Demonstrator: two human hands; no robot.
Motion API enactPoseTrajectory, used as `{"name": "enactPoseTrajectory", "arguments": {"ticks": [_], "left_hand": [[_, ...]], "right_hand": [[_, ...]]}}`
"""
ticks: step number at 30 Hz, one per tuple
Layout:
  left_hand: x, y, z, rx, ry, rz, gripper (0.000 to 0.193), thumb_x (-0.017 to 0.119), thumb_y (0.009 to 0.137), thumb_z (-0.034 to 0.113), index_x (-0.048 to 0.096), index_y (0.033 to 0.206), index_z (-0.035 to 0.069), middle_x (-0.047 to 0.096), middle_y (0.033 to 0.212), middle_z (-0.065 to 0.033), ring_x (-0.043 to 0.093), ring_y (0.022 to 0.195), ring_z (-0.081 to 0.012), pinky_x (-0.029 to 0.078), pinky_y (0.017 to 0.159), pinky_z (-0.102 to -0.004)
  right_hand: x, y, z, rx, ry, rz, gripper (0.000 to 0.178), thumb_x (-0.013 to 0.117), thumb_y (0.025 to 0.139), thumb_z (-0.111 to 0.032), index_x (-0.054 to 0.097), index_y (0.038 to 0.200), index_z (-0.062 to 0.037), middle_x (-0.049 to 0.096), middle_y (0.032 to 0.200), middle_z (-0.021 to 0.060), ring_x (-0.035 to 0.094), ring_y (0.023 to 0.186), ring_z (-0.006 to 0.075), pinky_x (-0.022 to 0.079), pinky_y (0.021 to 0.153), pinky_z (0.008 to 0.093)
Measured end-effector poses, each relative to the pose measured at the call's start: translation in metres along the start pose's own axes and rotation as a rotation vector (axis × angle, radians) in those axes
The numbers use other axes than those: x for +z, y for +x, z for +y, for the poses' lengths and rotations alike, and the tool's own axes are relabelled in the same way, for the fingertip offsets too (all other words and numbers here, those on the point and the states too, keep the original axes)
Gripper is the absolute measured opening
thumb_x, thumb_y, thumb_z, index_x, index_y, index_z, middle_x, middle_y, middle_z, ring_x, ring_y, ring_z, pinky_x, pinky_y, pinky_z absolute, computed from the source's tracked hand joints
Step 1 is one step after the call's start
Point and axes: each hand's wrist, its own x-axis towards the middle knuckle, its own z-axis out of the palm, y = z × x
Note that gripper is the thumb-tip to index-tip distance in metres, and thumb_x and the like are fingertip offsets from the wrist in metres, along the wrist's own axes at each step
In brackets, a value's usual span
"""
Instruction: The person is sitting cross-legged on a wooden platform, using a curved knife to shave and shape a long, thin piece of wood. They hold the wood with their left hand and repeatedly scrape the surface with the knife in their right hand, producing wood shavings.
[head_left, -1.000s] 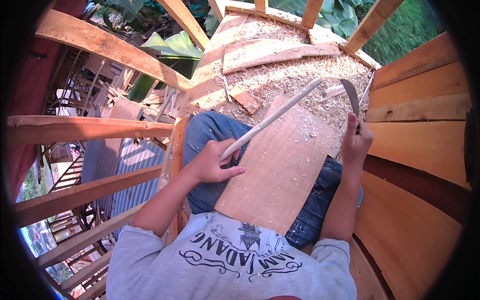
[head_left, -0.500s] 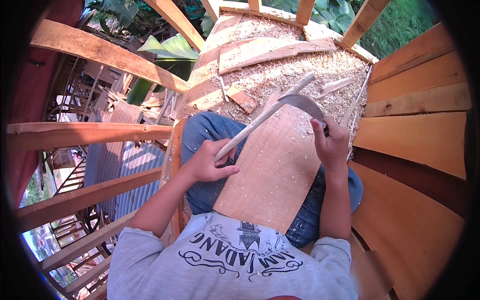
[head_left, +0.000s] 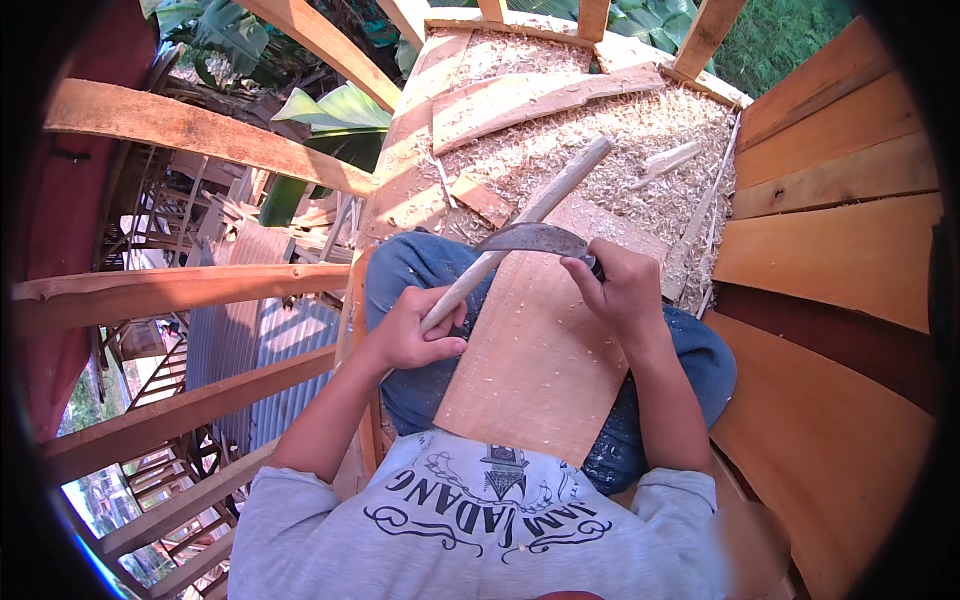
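Note:
My left hand is closed around the lower end of a pale wooden stick, which slants up and away to the right. In my right hand is the handle of a curved knife, mostly hidden by the fingers. Its grey, sickle-like blade lies across the stick a little above my left hand, with the tip past the stick's left side. Beneath both hands a wide flat wooden board rests across my lap, dotted with small shavings.
Wood shavings cover the floor ahead, with a long offcut and a small wood piece among them. Wooden rails stand at left above corrugated sheets. An orange-brown plank wall rises at right.
The knife and my right hand have moved down and left along the stick, toward my left hand. The stick's far end has shifted slightly left.

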Motion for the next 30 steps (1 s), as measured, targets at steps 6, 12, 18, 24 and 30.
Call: {"name": "enactPoseTrajectory", "arguments": {"ticks": [6,12,18,24,30], "left_hand": [[-0.006,0.004,-0.001,-0.005,-0.1,-0.041,0.033,0.076,0.067,0.024,0.055,0.079,0.002,0.04,0.05,0.0079,0.037,0.047,-0.0031,0.033,0.048,-0.0211],[-0.006,0.008,0.004,0.021,-0.15,-0.054,0.032,0.076,0.068,0.025,0.055,0.077,0.002,0.042,0.051,0.0071,0.039,0.049,-0.0038,0.036,0.05,-0.0215],[-0.007,-0.004,-0.003,-0.014,-0.083,-0.062,0.031,0.072,0.074,0.027,0.052,0.074,0.004,0.043,0.053,0.0059,0.039,0.049,-0.0039,0.034,0.048,-0.0221],[-0.004,0.001,0.014,-0.302,-0.435,-0.045,0.04,0.043,0.097,0.042,0.047,0.076,0.008,0.036,0.054,0.0072,0.031,0.043,-0.0019,0.025,0.04,-0.0187],[0.028,0.006,0.038,-0.302,-0.486,-0.146,0.044,0.035,0.099,0.045,0.045,0.081,0.007,0.031,0.054,0.0078,0.028,0.042,-0.0015,0.023,0.038,-0.0185]], "right_hand": [[0.005,0.008,-0.004,0.029,-0.147,0.054,0.047,0.069,0.077,-0.046,0.048,0.059,-0.0079,0.049,0.052,0.0074,0.053,0.044,0.024,0.04,0.042,0.035],[-0.001,0.014,0.007,-0.013,-0.264,0.095,0.048,0.067,0.08,-0.046,0.05,0.06,-0.0064,0.051,0.052,0.0077,0.052,0.044,0.0263,0.039,0.042,0.0347],[-0.069,0.026,0.077,0.49,0.159,0.541,0.056,0.042,0.099,-0.042,0.036,0.059,-0.003,0.028,0.052,-0.0048,0.028,0.049,0.0052,0.02,0.044,0.03],[-0.033,0.0,0.025,0.305,0.216,0.289,0.05,0.059,0.09,-0.039,0.045,0.062,-0.0009,0.037,0.049,0.005,0.037,0.044,0.0139,0.03,0.045,0.0315],[-0.015,-0.002,-0.003,0.088,0.089,0.035,0.049,0.068,0.079,-0.047,0.054,0.06,-0.0035,0.048,0.048,0.0112,0.052,0.042,0.0278,0.041,0.042,0.0367]]}}
